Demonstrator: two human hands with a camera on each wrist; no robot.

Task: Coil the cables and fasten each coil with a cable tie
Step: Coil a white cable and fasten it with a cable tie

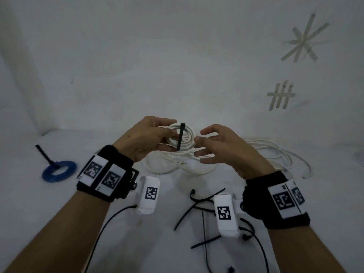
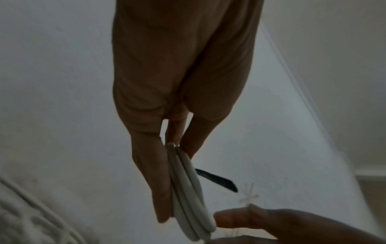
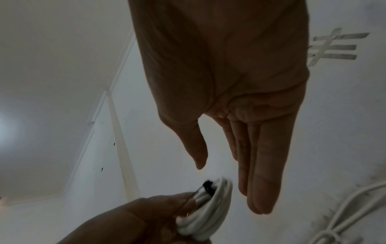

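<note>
Left hand pinching coiled white cable and black cable tie above the table, right hand spread just beside the coil, loose white cables behind, spare ties at near edge, tied blue coil toward left edge.

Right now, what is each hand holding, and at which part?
Left hand pinches the white coil at its left rim, cable tie across it. Right hand holds nothing.
</note>
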